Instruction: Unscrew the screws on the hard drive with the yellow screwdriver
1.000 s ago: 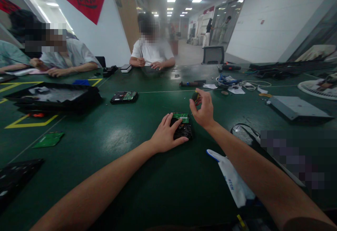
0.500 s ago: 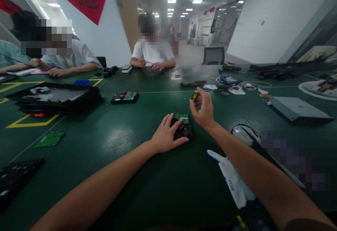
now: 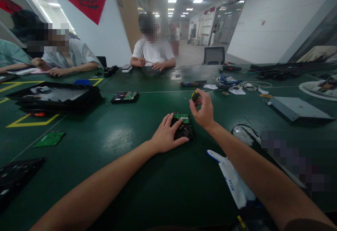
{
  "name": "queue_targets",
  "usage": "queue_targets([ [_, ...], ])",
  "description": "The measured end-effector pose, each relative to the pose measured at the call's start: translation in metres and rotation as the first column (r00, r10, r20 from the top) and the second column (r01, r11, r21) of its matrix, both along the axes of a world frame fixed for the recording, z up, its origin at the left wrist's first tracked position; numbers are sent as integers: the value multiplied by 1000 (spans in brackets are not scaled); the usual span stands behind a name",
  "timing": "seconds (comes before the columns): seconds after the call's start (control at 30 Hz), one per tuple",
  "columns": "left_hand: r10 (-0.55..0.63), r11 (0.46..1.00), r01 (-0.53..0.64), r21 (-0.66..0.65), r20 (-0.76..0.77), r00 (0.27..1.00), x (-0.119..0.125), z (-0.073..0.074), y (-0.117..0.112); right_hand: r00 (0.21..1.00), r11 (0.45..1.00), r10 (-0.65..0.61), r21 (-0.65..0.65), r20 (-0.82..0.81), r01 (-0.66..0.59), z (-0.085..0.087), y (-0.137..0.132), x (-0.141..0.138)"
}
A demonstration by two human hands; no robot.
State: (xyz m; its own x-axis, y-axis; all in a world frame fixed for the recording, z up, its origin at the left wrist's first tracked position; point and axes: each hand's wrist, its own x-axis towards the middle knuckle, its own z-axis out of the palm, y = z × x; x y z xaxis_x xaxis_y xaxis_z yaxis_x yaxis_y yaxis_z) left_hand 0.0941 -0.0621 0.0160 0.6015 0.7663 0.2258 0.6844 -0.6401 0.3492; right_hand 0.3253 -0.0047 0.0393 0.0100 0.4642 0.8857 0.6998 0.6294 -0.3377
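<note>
A black hard drive (image 3: 184, 132) with a green circuit board (image 3: 183, 117) lies flat on the table in front of me. My left hand (image 3: 168, 133) rests over its left side, fingers along the far part and thumb along the near edge, holding it in place. In my right hand (image 3: 202, 110) is a screwdriver (image 3: 194, 96) with a yellow and black handle, pinched between thumb and fingers just right of and above the drive. Its shaft points down toward the drive's right edge; the tip is too small to make out.
Another hard drive (image 3: 124, 97) lies further back on the green table (image 3: 118, 185). Black trays (image 3: 55, 99) and a loose green board (image 3: 50, 138) are left. To the right are a glove (image 3: 233, 178), a grey metal box (image 3: 300, 109) and cables (image 3: 229, 81). Several people sit across the table.
The screwdriver handle has turned a little in my right fingers, showing a different side. My left hand and the hard drive stay where they were.
</note>
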Motion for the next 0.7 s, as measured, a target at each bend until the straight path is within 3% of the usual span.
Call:
queue_targets([
  [0.3, 1, 1000, -1, 2, -14, 1000, 0, 0, 0, 1000, 999, 30, 12, 9, -30, 1, 3, 1],
  [0.7, -4, 1000, 4, -2, -24, 1000, 0, 2, 0, 999, 999, -35, 40, -4, 35, 5, 1, -1],
])
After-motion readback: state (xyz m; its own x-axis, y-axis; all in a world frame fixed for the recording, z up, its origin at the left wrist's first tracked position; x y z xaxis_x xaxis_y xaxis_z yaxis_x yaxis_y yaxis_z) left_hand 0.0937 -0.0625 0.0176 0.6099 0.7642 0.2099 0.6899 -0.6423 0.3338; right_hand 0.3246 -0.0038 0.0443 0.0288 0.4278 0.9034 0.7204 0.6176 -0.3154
